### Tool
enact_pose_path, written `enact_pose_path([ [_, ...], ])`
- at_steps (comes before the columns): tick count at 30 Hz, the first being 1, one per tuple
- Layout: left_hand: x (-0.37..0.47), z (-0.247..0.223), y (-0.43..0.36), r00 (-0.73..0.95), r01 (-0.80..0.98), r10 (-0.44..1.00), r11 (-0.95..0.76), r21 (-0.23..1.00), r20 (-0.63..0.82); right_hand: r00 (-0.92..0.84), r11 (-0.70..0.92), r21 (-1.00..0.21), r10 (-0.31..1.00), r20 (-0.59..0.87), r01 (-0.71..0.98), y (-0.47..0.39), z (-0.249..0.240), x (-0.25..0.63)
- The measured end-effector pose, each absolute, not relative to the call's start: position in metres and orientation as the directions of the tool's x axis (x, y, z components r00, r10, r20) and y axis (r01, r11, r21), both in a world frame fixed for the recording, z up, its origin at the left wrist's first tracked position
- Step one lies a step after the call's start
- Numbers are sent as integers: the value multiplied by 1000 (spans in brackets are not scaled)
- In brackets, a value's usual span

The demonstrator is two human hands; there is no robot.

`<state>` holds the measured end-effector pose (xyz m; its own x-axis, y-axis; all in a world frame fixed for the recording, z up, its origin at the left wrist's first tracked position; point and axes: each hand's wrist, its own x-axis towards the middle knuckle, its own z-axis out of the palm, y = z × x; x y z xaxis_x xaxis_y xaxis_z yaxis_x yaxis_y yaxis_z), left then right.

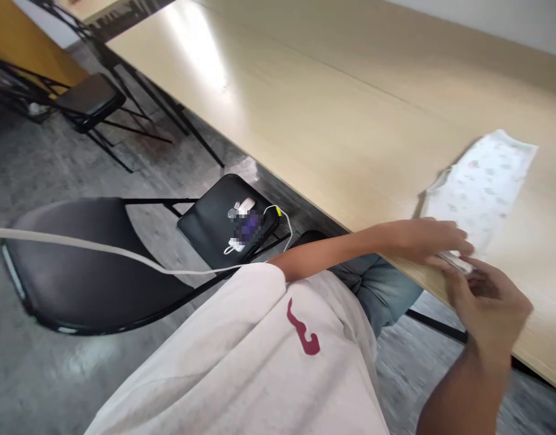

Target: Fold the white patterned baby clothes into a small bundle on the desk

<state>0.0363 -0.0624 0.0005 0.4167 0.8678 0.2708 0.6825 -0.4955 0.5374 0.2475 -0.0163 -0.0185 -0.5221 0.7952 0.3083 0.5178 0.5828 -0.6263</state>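
Both hands [459, 266] hide garment's [481, 187] near edge.

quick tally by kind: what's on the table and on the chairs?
Cloth on table, both hands at its near end: 1
Chairs, black: 3
White cables: 2
Small gadgets on the middle chair, blurred, count unclear.
Total: 6

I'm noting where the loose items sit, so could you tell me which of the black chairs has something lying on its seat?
The small black chair nearest the table edge: a charging device and white cable lie on it; the other seats are bare.
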Motion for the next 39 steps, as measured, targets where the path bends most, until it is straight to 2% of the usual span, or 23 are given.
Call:
enact_pose_path([
  [4,24,-18,-82,313,631,889,-457,627,334,-484,472,-757,843,236,452,-21,-24,243],
  [7,18,-26,-81,227,576,912,-409,708,342,-460,461,-781,851,255,420,-21,-28,239],
  [13,16,-24,-87,106,695,929,-324,642,355,-458,511,-768,829,322,385,-21,-30,238],
  [17,17,-25,-90,106,630,941,-314,710,322,-476,512,-765,823,308,391,-20,-30,238],
  [20,19,-24,-90,107,634,944,-308,710,313,-475,506,-785,822,314,358,-20,-31,238],
  [28,20,-27,-89,145,632,878,-436,641,455,-449,505,-824,817,362,256,-24,-31,239],
  [30,19,-32,-88,169,638,868,-458,619,467,-447,524,-812,809,381,257,-25,-31,239],
  [33,19,-36,-87,212,705,835,-491,511,508,-459,579,-757,785,417,303,-28,-35,239],
  [36,19,-37,-89,245,774,799,-502,385,548,-447,659,-651,745,495,377,-31,-41,239],
  [39,19,-38,-91,300,773,769,-543,329,564,-456,757,-509,653,605,410,-33,-43,239],
])
